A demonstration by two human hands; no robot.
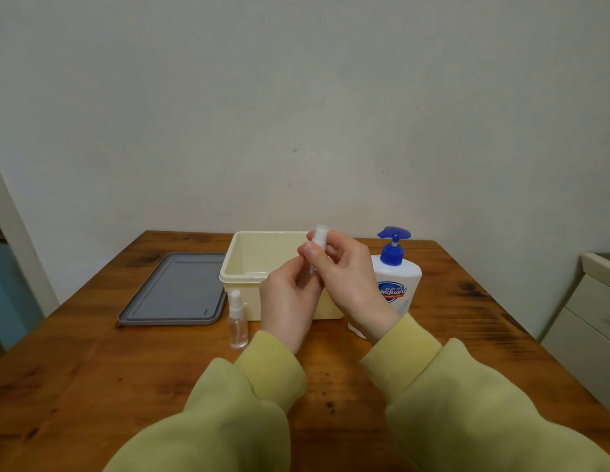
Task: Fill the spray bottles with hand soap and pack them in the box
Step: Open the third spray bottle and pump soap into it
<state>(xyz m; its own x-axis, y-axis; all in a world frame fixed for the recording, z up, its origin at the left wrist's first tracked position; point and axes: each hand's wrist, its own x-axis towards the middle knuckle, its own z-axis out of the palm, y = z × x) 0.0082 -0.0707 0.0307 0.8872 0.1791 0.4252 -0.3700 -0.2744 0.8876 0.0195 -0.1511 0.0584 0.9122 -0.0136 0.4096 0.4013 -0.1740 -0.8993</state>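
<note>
Head view only: one small spray bottle is held up in front of the cream box. Its lower part is gripped by the curled fingers of the left hand, and its white top is pinched by the right hand. A second spray bottle is stood upright on the desk just beside the box's near left corner, with the grey lid laid flat further left and the hand soap bottle parked right of the box, partly hidden by the right hand.

Two spray bottles; one soap pump bottle; one box; one lid.
</note>
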